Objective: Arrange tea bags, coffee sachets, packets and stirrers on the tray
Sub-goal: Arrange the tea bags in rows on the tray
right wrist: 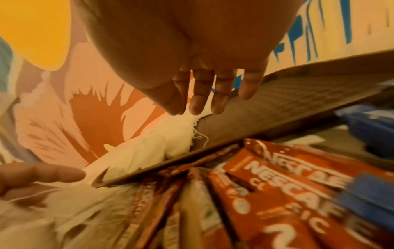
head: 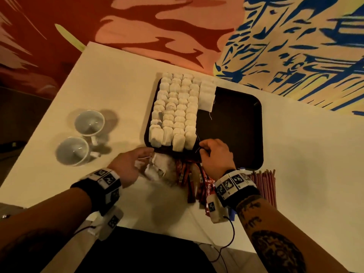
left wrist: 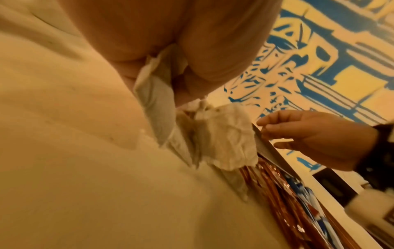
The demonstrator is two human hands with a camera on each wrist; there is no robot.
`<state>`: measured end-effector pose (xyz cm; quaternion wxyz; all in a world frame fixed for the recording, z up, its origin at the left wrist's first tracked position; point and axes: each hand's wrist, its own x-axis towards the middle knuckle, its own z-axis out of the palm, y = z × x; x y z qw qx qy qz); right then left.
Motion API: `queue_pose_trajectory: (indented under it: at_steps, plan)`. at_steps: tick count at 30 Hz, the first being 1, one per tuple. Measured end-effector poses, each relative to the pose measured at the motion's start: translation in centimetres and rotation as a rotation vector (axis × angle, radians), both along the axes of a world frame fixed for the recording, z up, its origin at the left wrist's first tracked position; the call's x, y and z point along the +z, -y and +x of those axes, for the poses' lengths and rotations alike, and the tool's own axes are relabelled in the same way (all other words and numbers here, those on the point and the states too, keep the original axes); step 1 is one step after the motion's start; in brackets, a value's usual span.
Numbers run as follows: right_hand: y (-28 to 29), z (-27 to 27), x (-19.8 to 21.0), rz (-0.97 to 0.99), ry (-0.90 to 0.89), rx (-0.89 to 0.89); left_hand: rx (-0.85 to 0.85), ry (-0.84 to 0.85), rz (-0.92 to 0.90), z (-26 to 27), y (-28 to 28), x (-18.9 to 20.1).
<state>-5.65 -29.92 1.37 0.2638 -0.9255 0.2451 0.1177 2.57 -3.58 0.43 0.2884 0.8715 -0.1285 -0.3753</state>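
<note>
Now the left hand [head: 130, 166] pinches a tea bag [left wrist: 157, 101] from the loose pile [head: 161, 170] just off the tray [head: 236, 125]; the right hand [head: 214, 156] hovers, fingers relaxed and seemingly empty, over the tray's near edge beside coffee sachets [right wrist: 277, 193].

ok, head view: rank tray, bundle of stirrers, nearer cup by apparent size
1. tray, clearly largest.
2. bundle of stirrers, partly hidden by the right wrist.
3. nearer cup, close to the stirrers; ranking unsure.
</note>
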Motion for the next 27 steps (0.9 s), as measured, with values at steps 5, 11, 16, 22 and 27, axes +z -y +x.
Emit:
queue_pose_trajectory:
  at_steps: [5,11,16,22,27]
  plan:
    - [-3.9,1.0,1.7,0.068,-0.065,0.190,0.291,-0.006,-0.159,0.9,-2.5,0.0]
    - [-8.6,1.5,-0.1,0.036,-0.305,0.443,0.391,-0.027,-0.141,0.4,-2.2,-0.2]
    - [-10.0,2.1,-2.0,-0.098,-0.327,0.456,0.222,-0.065,0.034,-0.4,-1.5,-1.5]
    - [-9.1,2.3,-1.3,0.268,-0.260,0.217,-0.154,0.048,0.170,-0.9,-1.1,-2.0]
    - [-6.2,1.7,0.6,0.622,-0.096,-0.013,-0.029,0.051,0.112,-0.4,-1.7,-0.5]
